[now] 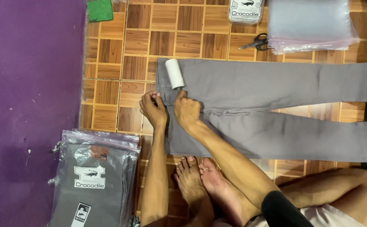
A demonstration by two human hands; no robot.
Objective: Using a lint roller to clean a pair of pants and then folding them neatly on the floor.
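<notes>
Grey trousers (267, 88) lie flat on the wooden-tile floor, waistband to the left and legs running right. My left hand (153, 108) pinches the waistband edge at the front closure. My right hand (186, 110) rests on the trousers beside it, fingers closed on the fabric near the fly. A white lint roller (175, 74) lies on the waistband just above my right hand, touching neither hand. My bare feet (204, 185) sit below the trousers.
A stack of clear bags with folded grey garments (95, 176) lies at lower left on a purple mat (28, 105). Black scissors (255, 42), a pile of empty clear bags (311, 25), a white label pack (245, 10) and a green cloth (99, 9) lie at the top.
</notes>
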